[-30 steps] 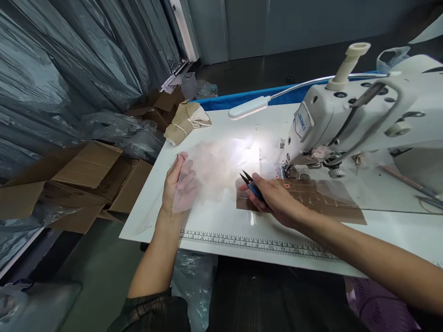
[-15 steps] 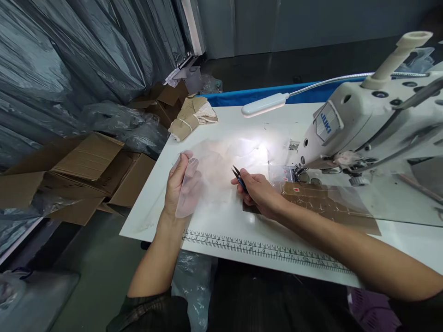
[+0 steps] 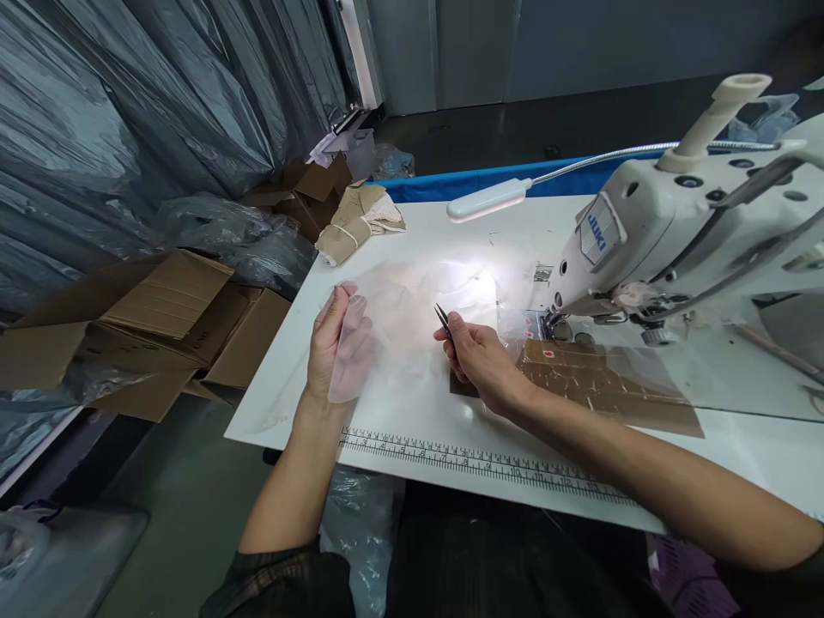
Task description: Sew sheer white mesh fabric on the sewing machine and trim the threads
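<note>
My left hand (image 3: 331,343) pinches the left edge of a sheer, pale fabric (image 3: 402,313) above the white table (image 3: 412,412). Some fingers show through the cloth. Closed round small dark pointed snips (image 3: 444,321), my right hand (image 3: 480,356) is just right of the fabric, the tips pointing up and left. Beyond that hand, a brown sheet (image 3: 592,378) under clear plastic lies in front of the white sewing machine (image 3: 634,232).
A lit lamp (image 3: 489,201) hangs over the table. A tied bundle (image 3: 360,221) lies at the back left corner. A ruler strip (image 3: 463,459) runs along the front edge. Open cardboard boxes (image 3: 160,300) stand left of the table.
The view has shifted slightly, moving the sewing machine a little left in the picture. My right hand has turned the snips a bit more upright. My left hand keeps its hold on the fabric.
</note>
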{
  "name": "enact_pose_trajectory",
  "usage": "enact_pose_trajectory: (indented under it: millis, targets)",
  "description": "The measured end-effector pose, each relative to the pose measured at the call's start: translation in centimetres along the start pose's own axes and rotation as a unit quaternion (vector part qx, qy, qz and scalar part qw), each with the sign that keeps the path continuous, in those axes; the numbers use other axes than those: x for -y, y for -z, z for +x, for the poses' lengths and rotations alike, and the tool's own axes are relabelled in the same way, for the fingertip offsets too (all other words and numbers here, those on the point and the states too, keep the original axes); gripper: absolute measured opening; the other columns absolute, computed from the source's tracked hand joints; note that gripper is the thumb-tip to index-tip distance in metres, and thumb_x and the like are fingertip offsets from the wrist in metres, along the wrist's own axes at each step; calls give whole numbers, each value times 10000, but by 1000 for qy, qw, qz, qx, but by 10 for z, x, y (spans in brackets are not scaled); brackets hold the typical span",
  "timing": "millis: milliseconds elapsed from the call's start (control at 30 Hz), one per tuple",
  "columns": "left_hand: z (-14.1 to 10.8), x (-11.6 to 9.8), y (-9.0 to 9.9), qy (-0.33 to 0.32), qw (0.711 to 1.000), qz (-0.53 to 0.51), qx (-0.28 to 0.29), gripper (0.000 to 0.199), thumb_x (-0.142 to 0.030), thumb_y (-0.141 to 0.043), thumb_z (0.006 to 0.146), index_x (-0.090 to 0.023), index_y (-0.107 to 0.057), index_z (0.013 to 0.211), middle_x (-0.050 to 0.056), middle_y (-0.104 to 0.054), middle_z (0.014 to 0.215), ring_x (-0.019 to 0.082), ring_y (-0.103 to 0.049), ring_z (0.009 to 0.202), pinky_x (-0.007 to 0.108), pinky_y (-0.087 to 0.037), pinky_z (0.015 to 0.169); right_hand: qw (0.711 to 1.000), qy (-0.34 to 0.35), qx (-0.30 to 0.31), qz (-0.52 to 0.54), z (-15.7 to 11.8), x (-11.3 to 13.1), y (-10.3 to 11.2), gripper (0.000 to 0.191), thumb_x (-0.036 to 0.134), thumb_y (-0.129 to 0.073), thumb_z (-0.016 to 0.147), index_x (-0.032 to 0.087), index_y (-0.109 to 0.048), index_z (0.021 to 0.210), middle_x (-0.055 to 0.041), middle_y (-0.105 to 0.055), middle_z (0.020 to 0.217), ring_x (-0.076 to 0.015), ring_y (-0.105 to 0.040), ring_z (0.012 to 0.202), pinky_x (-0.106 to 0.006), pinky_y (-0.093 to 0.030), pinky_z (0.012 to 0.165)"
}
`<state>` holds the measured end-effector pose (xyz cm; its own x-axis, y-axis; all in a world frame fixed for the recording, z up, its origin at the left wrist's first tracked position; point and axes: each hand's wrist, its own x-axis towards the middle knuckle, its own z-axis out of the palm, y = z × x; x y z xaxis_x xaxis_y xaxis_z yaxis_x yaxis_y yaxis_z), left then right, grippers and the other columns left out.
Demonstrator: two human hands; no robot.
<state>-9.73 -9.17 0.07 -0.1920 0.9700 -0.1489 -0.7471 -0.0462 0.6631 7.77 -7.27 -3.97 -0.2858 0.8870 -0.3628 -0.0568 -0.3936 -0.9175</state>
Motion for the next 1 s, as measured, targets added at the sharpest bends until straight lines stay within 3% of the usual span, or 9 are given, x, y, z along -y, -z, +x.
enact_pose_trajectory:
  millis: [200,333,500,633,767,900,967,1000]
  targets:
    - [1,0,1,-4,1000,7,12,310,-248,-451,1042,-173,-658,823,-75,-453,540,-6,-271,295,129,-174,266,999,24,-7,-35,5,-5,-3,443,527,-411,1005,164,-590,827,67,-325,556,-88,-273,455,-262,-171,458]
    - [2,1,4,-8,1000,17,13,281,-252,-489,1028,-176,-665,823,-77,-454,540,-6,-263,297,134,-169,265,998,45,-20,-49,-8,-3,-2,461,587,-391,995,191,-552,820,81,-290,528,-96,-275,441,-258,-216,446]
    - [1,2,0,-32,997,64,23,160,-273,-617,962,-196,-684,838,-83,-466,544,2,-286,312,130,-232,276,971,174,30,-159,-49,-9,30,455,548,-360,1027,192,-618,908,32,-454,621,-116,-451,556,-250,-373,528]
    - [19,-5,-26,-76,980,163,82,133,-266,-662,927,-170,-697,842,-35,-634,717,14,-505,446,109,-397,383,910,304,53,-276,-71,-20,69,348,381,-379,1052,187,-632,914,8,-539,674,-118,-526,609,-241,-429,584]
    - [57,-18,-64,-146,960,198,131,173,-252,-597,964,-164,-678,840,33,-742,941,117,-707,769,190,-576,632,852,404,15,-333,-76,-30,98,241,279,-410,1036,178,-619,970,0,-587,687,-117,-546,581,-226,-437,555]
    - [73,-46,-93,-252,954,129,100,341,-211,-381,1054,-171,-614,809,27,-756,996,102,-690,975,222,-562,891,824,436,-18,-361,-79,-43,119,216,257,-418,1018,178,-619,1015,-25,-639,708,-139,-590,581,-240,-467,553]
    - [64,-74,-101,-323,929,157,87,364,-242,-299,1083,-169,-626,942,-4,-717,1180,73,-624,1138,196,-518,967,817,437,-13,-375,-82,-48,125,222,268,-423,1009,185,-627,1034,-51,-680,760,-161,-630,624,-262,-500,590]
    - [57,-92,-104,-369,903,204,82,370,-275,-258,1095,-180,-616,1092,-37,-651,1319,68,-555,1251,193,-493,1004,819,429,-8,-382,-83,-49,128,228,274,-423,1006,189,-631,1044,-64,-698,793,-172,-650,653,-274,-517,616]
